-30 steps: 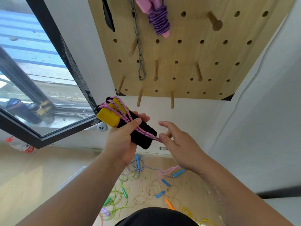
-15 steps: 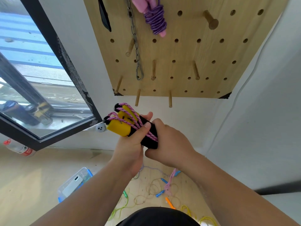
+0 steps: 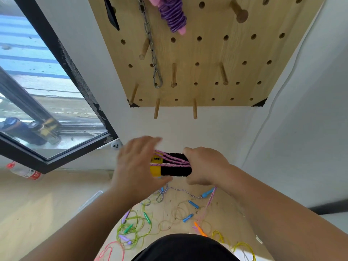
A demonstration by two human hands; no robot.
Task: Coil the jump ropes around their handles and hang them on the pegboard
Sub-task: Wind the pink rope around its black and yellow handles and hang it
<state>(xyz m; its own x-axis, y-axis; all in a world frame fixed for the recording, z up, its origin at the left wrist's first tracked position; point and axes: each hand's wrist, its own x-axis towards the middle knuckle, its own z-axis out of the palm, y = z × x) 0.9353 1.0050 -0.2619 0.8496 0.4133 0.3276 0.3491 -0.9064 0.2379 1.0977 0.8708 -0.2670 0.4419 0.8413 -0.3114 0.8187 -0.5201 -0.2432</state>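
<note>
1. The wooden pegboard [image 3: 207, 51] fills the wall above, with pegs standing out of it.
2. A black-framed window [image 3: 37, 91] is to the left.
3. Loose ropes [image 3: 135, 228] in several colours lie tangled on the floor below.
4. The left hand [image 3: 137, 164] is blurred. Its fingers look stretched over the yellow end of the handles, thumb beneath; whether they grip I cannot tell.
5. The right hand [image 3: 205, 164] has its fingers curled tight round the black end of the handles.
6. The yellow-and-black handles [image 3: 175, 171] lie side by side, level, between the two hands, below the pegboard and well clear of it.
7. The pink rope [image 3: 169, 160] crosses the handles in several turns; its tail drops from the right hand to the floor.
8. A purple jump rope [image 3: 174, 16], coiled on pink handles, hangs at the pegboard's top.
9. A metal chain [image 3: 151, 46] hangs beside it.
</note>
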